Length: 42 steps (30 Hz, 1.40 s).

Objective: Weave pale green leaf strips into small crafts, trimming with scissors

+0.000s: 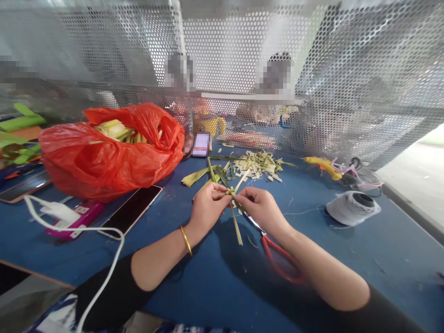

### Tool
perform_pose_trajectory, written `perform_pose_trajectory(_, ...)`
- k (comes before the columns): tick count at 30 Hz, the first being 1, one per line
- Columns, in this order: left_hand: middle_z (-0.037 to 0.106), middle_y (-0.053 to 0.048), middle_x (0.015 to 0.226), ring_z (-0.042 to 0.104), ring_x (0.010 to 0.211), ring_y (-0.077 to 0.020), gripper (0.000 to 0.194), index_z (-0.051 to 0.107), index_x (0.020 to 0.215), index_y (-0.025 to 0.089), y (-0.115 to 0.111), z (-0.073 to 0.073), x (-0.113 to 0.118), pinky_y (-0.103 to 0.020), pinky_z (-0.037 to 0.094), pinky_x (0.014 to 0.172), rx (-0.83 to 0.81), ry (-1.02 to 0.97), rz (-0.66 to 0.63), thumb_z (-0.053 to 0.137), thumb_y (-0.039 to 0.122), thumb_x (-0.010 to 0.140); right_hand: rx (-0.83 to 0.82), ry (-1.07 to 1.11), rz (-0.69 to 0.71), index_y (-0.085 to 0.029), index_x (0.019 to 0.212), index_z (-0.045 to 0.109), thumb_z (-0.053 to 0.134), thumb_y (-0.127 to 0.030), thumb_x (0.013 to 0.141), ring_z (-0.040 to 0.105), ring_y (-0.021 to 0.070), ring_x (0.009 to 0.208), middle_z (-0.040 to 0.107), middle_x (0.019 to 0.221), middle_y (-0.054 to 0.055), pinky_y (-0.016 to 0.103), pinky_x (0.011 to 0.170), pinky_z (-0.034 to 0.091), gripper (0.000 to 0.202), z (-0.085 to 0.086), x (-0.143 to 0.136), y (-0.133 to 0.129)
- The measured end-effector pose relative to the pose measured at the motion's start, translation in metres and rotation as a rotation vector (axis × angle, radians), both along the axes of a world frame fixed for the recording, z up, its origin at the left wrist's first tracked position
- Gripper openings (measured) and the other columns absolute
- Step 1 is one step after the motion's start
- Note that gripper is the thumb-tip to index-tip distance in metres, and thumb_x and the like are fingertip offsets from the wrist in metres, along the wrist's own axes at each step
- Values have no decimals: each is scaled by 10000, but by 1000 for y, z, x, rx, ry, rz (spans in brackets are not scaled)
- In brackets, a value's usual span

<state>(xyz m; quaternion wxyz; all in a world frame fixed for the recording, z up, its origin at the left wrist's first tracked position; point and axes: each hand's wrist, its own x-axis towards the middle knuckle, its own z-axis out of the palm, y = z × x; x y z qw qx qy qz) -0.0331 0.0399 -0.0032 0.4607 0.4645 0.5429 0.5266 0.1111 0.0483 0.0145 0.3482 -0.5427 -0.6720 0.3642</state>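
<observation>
Both my hands meet over the blue table, pinching a small weave of pale green leaf strips whose loose ends stick out up and down. My left hand, with a gold bangle at the wrist, grips the weave from the left. From the right, the closed fingertips of my right hand hold it too. Under my right hand lie scissors with red handles, their blades partly hidden. Longer leaf strips lie just beyond my left hand, beside a heap of cut leaf scraps.
A red plastic bag of leaf pieces stands at the left. Near it are a phone and a purple power strip with a white cable. A thread cone and yellow tool lie right. Behind a perforated metal screen people sit.
</observation>
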Motion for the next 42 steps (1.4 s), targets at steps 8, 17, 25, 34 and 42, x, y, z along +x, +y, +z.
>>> perform_pose_trajectory(8, 665, 27, 559, 625, 510, -131, 152, 585, 776, 186, -3, 1, 2, -186, 418, 445, -2, -15, -49, 703, 128, 700, 8, 299, -62, -210, 908, 549, 686, -449, 701, 486, 110, 450, 513, 546, -93, 256, 463, 422, 344, -13, -5, 0)
perform_pose_trajectory(17, 701, 15, 624, 653, 574, -123, 172, 679, 710, 188, -5, 2, 1, -200, 488, 573, 59, 70, -242, 672, 21, 668, -197, 373, 12, -186, 609, 557, 724, -441, 602, 358, 57, 417, 464, 470, -81, 219, 415, 278, 304, -1, 0, 6)
perform_pose_trajectory(25, 688, -37, 603, 635, 517, -135, 159, 766, 780, 173, -7, 9, -2, -181, 426, 433, -106, -43, -442, 679, 76, 689, 26, 369, -100, -217, 621, 508, 635, -429, 687, 449, 96, 414, 524, 486, -55, 252, 456, 361, 256, 0, 6, 11)
perform_pose_trajectory(34, 680, -37, 604, 651, 560, -138, 157, 773, 841, 166, -7, 11, -9, -194, 456, 488, -137, -103, -655, 711, 223, 707, 69, 389, -191, -222, 626, 500, 600, -404, 713, 496, 107, 437, 523, 475, -58, 265, 511, 416, 225, -9, 11, 19)
perform_pose_trajectory(42, 671, -32, 627, 654, 549, -133, 97, 732, 749, 148, -11, 14, -7, -186, 438, 456, -197, -113, -619, 717, 199, 667, -227, 403, -24, -194, 570, 521, 671, -257, 672, 471, 78, 393, 523, 443, -73, 221, 461, 381, 192, -4, 6, 17)
